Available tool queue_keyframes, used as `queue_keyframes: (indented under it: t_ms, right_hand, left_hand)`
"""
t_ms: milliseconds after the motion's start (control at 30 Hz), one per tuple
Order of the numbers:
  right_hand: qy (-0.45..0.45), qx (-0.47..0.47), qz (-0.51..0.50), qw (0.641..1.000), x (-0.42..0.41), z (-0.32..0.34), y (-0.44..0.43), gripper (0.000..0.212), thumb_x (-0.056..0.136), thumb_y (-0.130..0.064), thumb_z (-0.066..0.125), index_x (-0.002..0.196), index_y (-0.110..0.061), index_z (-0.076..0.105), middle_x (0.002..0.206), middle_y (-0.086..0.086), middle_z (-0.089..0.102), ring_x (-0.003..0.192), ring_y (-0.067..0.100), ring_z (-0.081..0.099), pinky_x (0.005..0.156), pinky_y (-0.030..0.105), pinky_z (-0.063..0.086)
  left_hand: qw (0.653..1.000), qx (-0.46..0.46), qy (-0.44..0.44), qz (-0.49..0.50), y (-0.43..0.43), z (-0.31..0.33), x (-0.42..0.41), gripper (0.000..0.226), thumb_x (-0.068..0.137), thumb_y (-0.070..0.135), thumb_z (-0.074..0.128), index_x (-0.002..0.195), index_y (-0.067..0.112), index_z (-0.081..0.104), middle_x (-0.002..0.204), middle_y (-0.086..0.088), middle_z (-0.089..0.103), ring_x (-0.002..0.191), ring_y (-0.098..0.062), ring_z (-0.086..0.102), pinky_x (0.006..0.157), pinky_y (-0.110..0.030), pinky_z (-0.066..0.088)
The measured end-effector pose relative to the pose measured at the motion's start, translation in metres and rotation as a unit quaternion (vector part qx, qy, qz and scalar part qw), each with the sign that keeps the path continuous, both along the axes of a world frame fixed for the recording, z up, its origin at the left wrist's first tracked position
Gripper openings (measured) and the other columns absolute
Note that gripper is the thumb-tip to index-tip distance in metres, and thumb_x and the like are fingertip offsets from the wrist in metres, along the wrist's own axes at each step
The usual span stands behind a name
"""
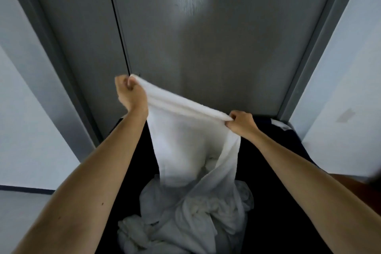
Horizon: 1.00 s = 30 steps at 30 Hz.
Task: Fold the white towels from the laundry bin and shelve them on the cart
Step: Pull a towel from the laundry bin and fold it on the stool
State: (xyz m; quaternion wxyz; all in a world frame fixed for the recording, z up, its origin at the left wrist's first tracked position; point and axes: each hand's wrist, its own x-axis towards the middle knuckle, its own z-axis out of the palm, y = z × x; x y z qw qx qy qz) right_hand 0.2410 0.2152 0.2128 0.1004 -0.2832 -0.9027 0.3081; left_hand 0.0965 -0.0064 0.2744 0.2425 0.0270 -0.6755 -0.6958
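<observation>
Two grips are held on one white towel (185,136), both along its upper hem: the left hand (129,93) is clenched round one corner, raised and pushed away from the body, and the right hand (242,122) is pinched on the hem at the other end, lower and nearer. Between the two grips the hem is drawn nearly taut, presumably so that the width can be found and the cloth opened flat before a first fold. Below the grips the towel hangs as a sheet, and beneath the right grip one side is twisted inward. Its tail is judged not yet free, since it runs down into the heap of crumpled towels (185,220) directly under the hands. The heap is lodged in the dark laundry bin (274,229), whose black lining is seen on either side of the hanging cloth. The uneven height of the grips is read as a lifting pull, made to clear the tail from the heap. Beyond the left grip a grey door (206,27) is faced. No cart is shown, so the shelving place cannot be told. The step is judged early: drawing out and spreading, folding not begun
</observation>
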Motion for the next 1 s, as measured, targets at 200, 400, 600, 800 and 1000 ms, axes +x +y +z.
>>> queue_keyframes:
  t_ms: [200,400,600,800,1000]
  right_hand:
    - [-0.071,-0.007,0.033,0.997,0.012,-0.007,0.018,0.020,0.081,-0.014,0.059,0.066,-0.017,0.046,0.076,0.000,0.051,0.072,0.016,0.050,0.052,0.021,0.034]
    - [-0.043,0.169,0.063,0.983,-0.001,0.053,0.025,0.016,0.080,-0.008,0.063,0.092,0.002,0.062,0.101,0.020,0.064,0.098,0.030,0.060,0.073,0.031,0.039]
    - [0.118,0.147,0.201,0.961,-0.039,0.130,-0.046,0.017,0.074,0.000,0.057,0.074,-0.017,0.053,0.072,-0.008,0.053,0.067,0.008,0.046,0.051,0.009,0.033]
    - [0.119,0.067,0.104,0.985,-0.025,0.076,-0.022,0.015,0.080,-0.009,0.057,0.069,-0.016,0.050,0.066,-0.006,0.049,0.071,0.014,0.047,0.054,0.018,0.033]
    - [0.021,0.117,0.016,0.993,-0.017,0.028,0.004,0.026,0.083,-0.011,0.051,0.058,-0.009,0.046,0.071,0.005,0.047,0.073,0.024,0.046,0.062,0.027,0.031]
  left_hand:
    - [0.995,-0.027,-0.095,0.025,-0.021,-0.040,-0.009,0.030,0.094,0.012,0.035,0.068,0.025,0.031,0.068,0.007,0.043,0.078,-0.020,0.042,0.060,-0.022,0.029]
    - [0.950,-0.258,-0.075,-0.161,-0.026,-0.052,-0.004,0.027,0.088,0.032,0.063,0.107,0.013,0.057,0.096,0.001,0.058,0.092,-0.019,0.055,0.073,-0.026,0.039]
    - [0.844,-0.337,0.012,-0.417,0.046,-0.006,0.043,0.033,0.084,0.037,0.066,0.114,0.027,0.058,0.094,0.013,0.064,0.088,-0.003,0.058,0.072,-0.017,0.042]
    - [0.904,-0.177,0.022,-0.388,0.043,-0.007,0.048,0.014,0.085,0.026,0.058,0.077,0.016,0.064,0.063,0.004,0.051,0.057,-0.008,0.045,0.056,-0.024,0.038]
    - [0.945,0.028,-0.026,-0.325,0.032,0.017,0.039,0.021,0.086,0.017,0.058,0.065,0.017,0.057,0.061,0.004,0.053,0.058,-0.008,0.052,0.057,-0.024,0.043]
